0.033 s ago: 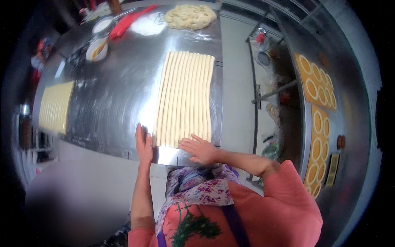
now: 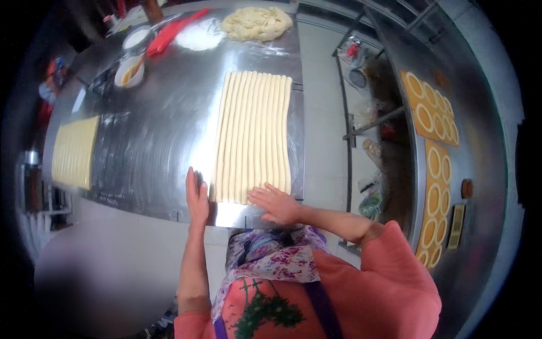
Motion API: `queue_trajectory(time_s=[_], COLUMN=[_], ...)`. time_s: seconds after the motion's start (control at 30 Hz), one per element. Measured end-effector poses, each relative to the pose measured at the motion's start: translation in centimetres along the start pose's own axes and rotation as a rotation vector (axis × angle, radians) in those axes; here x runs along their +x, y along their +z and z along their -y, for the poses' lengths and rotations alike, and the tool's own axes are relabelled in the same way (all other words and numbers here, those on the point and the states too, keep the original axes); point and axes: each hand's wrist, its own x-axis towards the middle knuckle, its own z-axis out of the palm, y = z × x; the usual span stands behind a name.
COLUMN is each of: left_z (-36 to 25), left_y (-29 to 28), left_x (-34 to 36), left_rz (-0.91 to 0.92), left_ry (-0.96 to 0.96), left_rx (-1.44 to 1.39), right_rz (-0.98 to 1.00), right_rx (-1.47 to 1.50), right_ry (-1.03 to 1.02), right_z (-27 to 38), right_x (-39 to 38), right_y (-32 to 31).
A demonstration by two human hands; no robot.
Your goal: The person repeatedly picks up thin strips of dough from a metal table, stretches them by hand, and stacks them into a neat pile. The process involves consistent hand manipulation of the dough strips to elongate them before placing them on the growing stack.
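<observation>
Long pale dough ropes (image 2: 252, 135) lie side by side, forming a rectangle on the steel table (image 2: 152, 141). My right hand (image 2: 276, 203) rests flat on their near ends toward the right, fingers stretched out and holding nothing. Just left of the near left corner, my left hand (image 2: 197, 195) stands on edge with straight fingers and thumb apart. It holds nothing; whether it touches the outermost rope I cannot tell.
At the far side are a dough lump (image 2: 257, 24), white flour (image 2: 200, 34), a long red item (image 2: 172, 37) and a bowl (image 2: 130, 72). A ridged dough sheet (image 2: 76, 151) lies left. Boards of dough rings (image 2: 432, 110) occupy another table at right, beyond a shelf (image 2: 361, 124).
The whole view has shifted very slightly. Both hands keep nearly the same place and pose at the near end of the dough ropes.
</observation>
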Motion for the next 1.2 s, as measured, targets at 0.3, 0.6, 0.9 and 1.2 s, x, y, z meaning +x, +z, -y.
queue_trajectory(time_s=[0.3, 0.6, 0.9, 1.2], left_z=[0.3, -2.5, -4.5, -5.5], left_y=[1.8, 8.7, 13.2, 14.8], left_x=[10.6, 20.6, 31.2, 32.4], left_rz=[0.386, 0.418, 0.458, 0.412], left_ry=[0.050, 0.057, 0.532, 0.557], left_rx=[-0.050, -0.009, 0.549, 0.708], right_rz=[-0.847, -1.015, -1.081, -1.003], right_rx=[0.569, 0.627, 0.762, 0.726], right_ry=[0.840, 0.929, 0.847, 0.755], right_z=[-7.3, -19.5, -27.4, -27.0], right_x=[2.4, 7.7, 13.1, 14.5], right_y=[-2.9, -7.5, -13.5, -14.9])
